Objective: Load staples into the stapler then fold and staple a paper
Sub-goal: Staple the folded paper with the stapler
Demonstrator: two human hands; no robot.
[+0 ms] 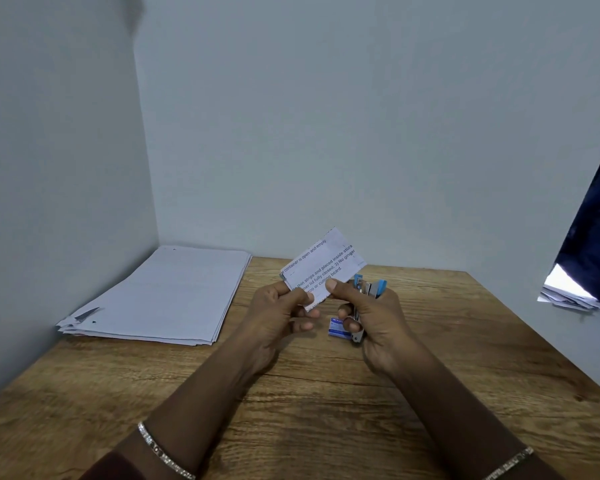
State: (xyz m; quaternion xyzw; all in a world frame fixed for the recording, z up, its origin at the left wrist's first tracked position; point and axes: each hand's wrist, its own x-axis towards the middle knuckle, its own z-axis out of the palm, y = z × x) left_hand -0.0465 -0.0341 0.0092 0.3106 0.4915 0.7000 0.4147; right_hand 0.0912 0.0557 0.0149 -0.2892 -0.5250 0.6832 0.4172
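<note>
The folded paper (pixel 321 265) carries slanted lines of dark print, cut off at its edges. The top line reads "container is open and empty". Below it come "thin strips and placed inside stora", then "lid fully closed; 3) No ginger", then "top or cutting board." The left hand (pixel 278 310), pinching the sheet, hides the line starts. The thumb of the right hand (pixel 378 320) covers part of the lowest print. The small blue box (pixel 338 328) has a blue-and-white label too small to read. Any marking on the stapler (pixel 369 289), gripped in the right hand, cannot be made out.
</note>
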